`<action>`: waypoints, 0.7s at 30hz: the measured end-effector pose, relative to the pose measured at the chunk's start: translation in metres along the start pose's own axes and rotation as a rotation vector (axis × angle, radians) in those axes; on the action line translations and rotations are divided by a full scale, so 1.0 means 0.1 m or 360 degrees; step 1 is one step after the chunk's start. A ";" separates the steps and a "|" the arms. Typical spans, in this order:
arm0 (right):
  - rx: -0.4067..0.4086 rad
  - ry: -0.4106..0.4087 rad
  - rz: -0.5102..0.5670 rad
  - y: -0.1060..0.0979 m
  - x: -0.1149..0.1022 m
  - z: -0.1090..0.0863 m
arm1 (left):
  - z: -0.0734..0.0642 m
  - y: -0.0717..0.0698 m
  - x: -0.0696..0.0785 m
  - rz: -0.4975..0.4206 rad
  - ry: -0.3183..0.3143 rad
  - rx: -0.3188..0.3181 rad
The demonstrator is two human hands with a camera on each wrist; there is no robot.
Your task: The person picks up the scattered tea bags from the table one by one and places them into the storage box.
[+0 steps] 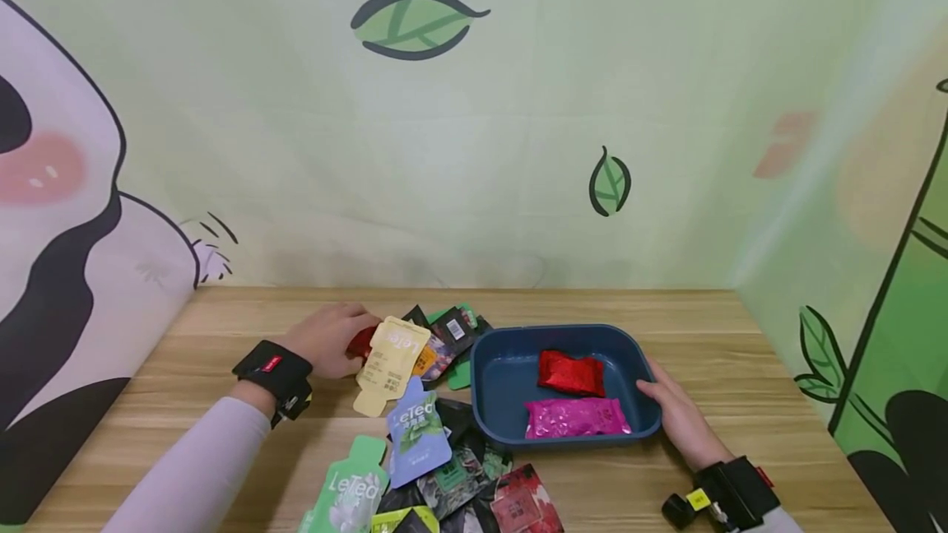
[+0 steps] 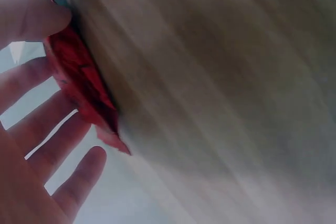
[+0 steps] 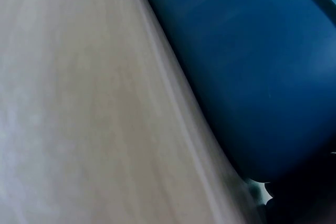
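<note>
My left hand (image 1: 333, 340) pinches a shiny red foil packet (image 2: 84, 80) at the left end of the packet pile. The left wrist view shows the thumb on one side of that packet and the fingers along the other. At the right, my right hand (image 1: 677, 410) grips the end of a blue plastic tub (image 1: 504, 385), thumb over its rim. Inside the tub lie a red foil packet (image 1: 570, 373) and a pink packet (image 1: 578, 418). The right wrist view shows the tub's outer wall (image 3: 247, 66) close up, with the fingers mostly hidden.
Left of the tub spreads a pile of packets: a cream pouch (image 1: 392, 356) beside my left hand, a blue pouch (image 1: 418, 434), a green pouch (image 1: 351, 488), a red packet (image 1: 522, 500) and several dark ones. A printed cloth backdrop (image 1: 518, 105) rises behind the wooden table (image 1: 644, 307).
</note>
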State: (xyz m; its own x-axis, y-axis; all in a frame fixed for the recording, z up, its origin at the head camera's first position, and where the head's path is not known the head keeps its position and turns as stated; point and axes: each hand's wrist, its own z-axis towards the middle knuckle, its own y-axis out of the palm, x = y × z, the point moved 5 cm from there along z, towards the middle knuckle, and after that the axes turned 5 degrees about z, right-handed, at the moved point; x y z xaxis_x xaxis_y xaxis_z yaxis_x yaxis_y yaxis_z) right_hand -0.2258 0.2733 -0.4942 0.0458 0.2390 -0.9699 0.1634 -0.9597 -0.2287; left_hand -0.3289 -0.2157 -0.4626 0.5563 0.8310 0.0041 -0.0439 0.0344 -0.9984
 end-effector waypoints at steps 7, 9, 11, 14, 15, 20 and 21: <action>-0.0008 0.0012 0.0003 0.01 0.01 0.00 | -0.02 0.13 -0.15 0.0002 -0.0011 0.0055; -0.0004 0.0016 -0.0004 0.01 0.01 0.00 | -0.03 0.14 -0.18 -0.0010 -0.0023 0.0074; 0.0003 0.0019 -0.0011 0.01 0.00 -0.01 | -0.04 0.14 -0.21 -0.0020 -0.0041 0.0085; 0.0013 0.0029 -0.0024 0.00 0.00 -0.01 | -0.06 0.14 -0.23 -0.0021 -0.0076 0.0086; 0.0014 0.0030 -0.0026 0.00 0.00 -0.01 | -0.07 0.15 -0.24 -0.0020 -0.0092 0.0085; 0.0011 0.0033 -0.0022 0.00 0.00 -0.02 | -0.11 0.16 -0.26 -0.0044 -0.0149 0.0117; 0.0012 0.0034 -0.0023 0.00 0.00 -0.02 | -0.11 0.16 -0.26 -0.0051 -0.0152 0.0124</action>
State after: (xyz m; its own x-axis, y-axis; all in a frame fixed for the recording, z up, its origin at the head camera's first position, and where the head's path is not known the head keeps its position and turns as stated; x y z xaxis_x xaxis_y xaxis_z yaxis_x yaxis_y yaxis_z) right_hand -0.2242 0.2739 -0.4941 0.0649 0.2556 -0.9646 0.1567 -0.9573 -0.2431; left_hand -0.3349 -0.2428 -0.4790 0.4770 0.8777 0.0452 -0.0935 0.1018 -0.9904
